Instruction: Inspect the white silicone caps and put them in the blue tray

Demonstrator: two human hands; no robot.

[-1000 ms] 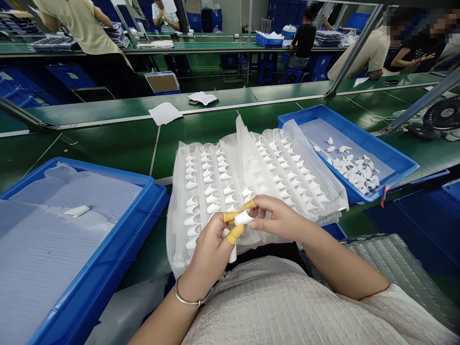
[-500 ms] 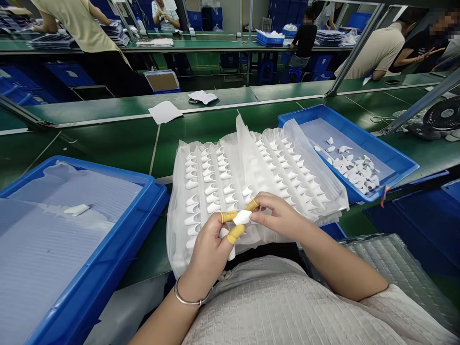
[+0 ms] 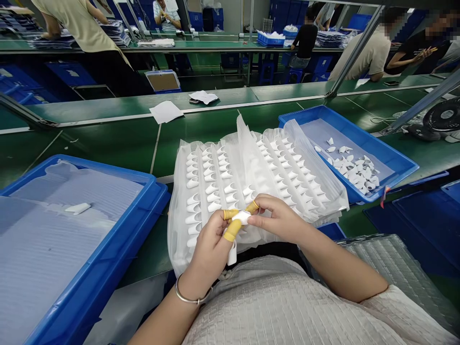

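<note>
Between my two hands is a small white curved piece (image 3: pixel 241 217), like a short plastic shell with a pointed end. My left hand (image 3: pixel 212 244) pinches it with yellow-capped fingertips. A second, longer white piece (image 3: pixel 232 253) hangs below the left fingers, partly hidden by them. My right hand (image 3: pixel 276 216), with a yellow cap on one finger, grips the small piece from the other side. Under and beyond both hands lies a white tray (image 3: pixel 177 191) lined with thin film, where rows of similar white pieces (image 3: pixel 212 186) are set. My hands hide part of its near edge.
At the left stands a blue bin (image 3: pixel 142 225) with a translucent sheet and one white piece (image 3: pixel 78 208). A blue bin (image 3: pixel 402 175) of loose white pieces (image 3: pixel 355 172) is at the right, near a black fan (image 3: pixel 445 115). Metal posts rise from the green bench (image 3: pixel 118 148). Several people work beyond.
My left thumb has moved up and left over the small white piece, covering more of it. The right hand has shifted slightly left. The tray and bins stay in place.
</note>
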